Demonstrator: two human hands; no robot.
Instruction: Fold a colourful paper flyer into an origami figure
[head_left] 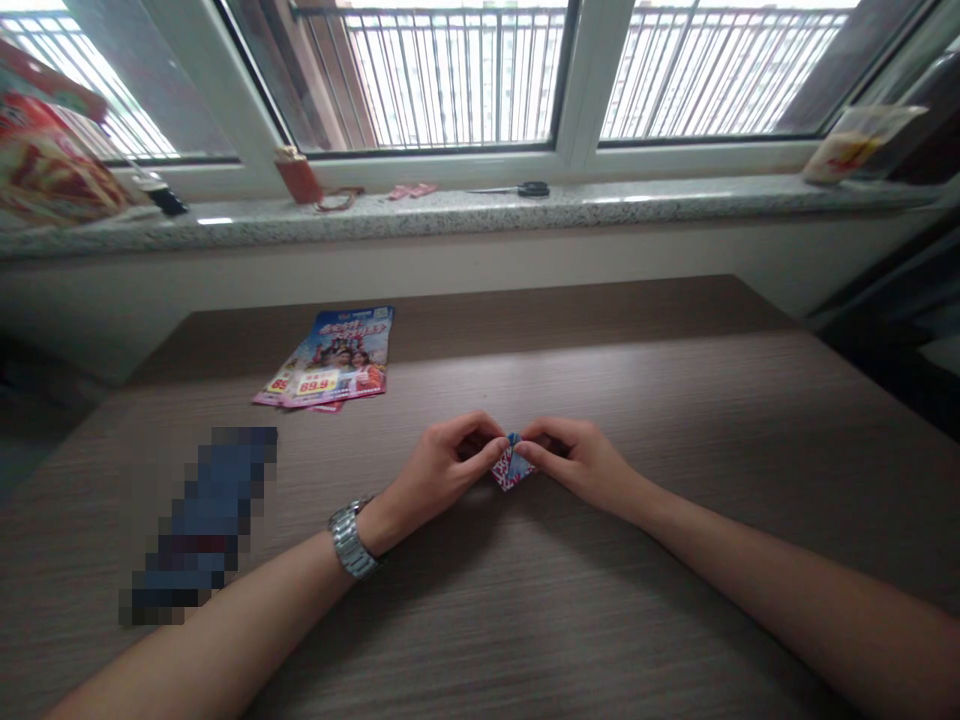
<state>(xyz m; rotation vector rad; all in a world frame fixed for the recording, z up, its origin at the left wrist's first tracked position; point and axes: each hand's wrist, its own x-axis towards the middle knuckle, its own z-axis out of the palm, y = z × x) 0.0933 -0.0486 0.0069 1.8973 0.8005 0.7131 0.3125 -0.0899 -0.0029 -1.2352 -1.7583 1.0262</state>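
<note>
A small folded paper point(507, 472), printed in blue, white and red, is pinched between both my hands above the middle of the table. My left hand point(459, 455), with a metal watch point(352, 540) on its wrist, grips the paper's left side between thumb and fingers. On the opposite side, my right hand point(568, 453) pinches the right edge in the same way. The paper's lower end comes to a point below my thumbs. My fingers hide part of its upper edge.
Printed flyers point(341, 355) lie overlapping at the back left of the wooden table point(675, 620). A blurred-out dark blue object point(214, 510) rests near my left forearm. Scissors point(532, 189), a reddish bottle point(298, 178) and a plastic container point(855, 145) stand or lie on the windowsill.
</note>
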